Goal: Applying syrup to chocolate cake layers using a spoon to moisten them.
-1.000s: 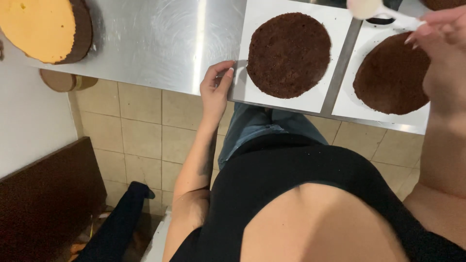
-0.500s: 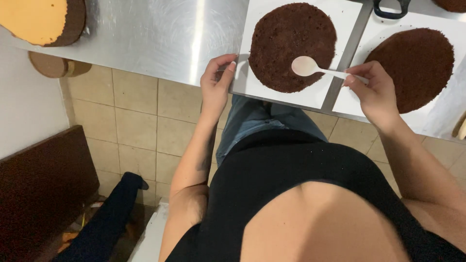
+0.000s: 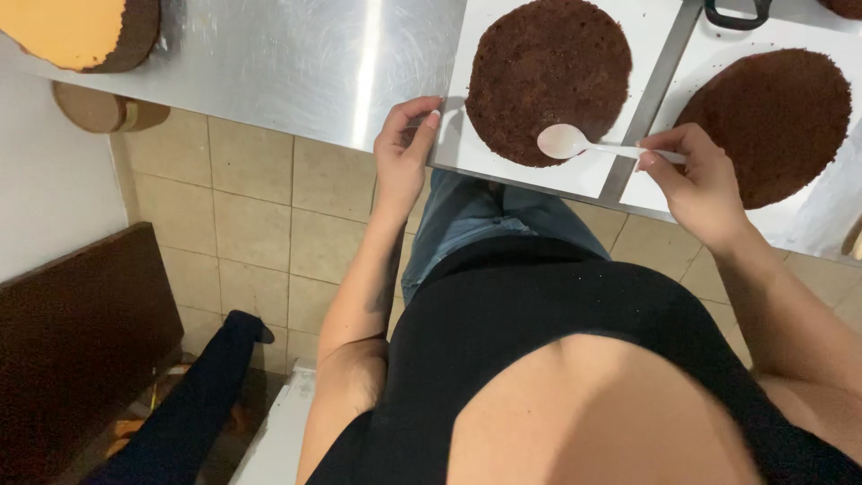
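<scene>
A round dark chocolate cake layer [image 3: 549,76] lies on a white square board [image 3: 476,148] at the edge of a steel table [image 3: 296,63]. My left hand [image 3: 404,148] grips the board's near left corner. My right hand [image 3: 691,175] holds a white spoon [image 3: 575,144] by its handle, with the bowl over the near edge of that cake layer. A second dark cake layer [image 3: 772,121] rests on white paper [image 3: 660,184] to the right of my right hand.
A tall cake with a yellow top and dark side [image 3: 81,31] stands at the table's far left. A black handle [image 3: 736,13] shows at the top. Below the table are beige floor tiles [image 3: 269,216], a dark wooden panel [image 3: 72,332] and a dark cloth [image 3: 197,404].
My right hand came down from the upper right holding the spoon, and the spoon's bowl now sits lower, at the near edge of the left cake layer. My left hand stays on the board's corner.
</scene>
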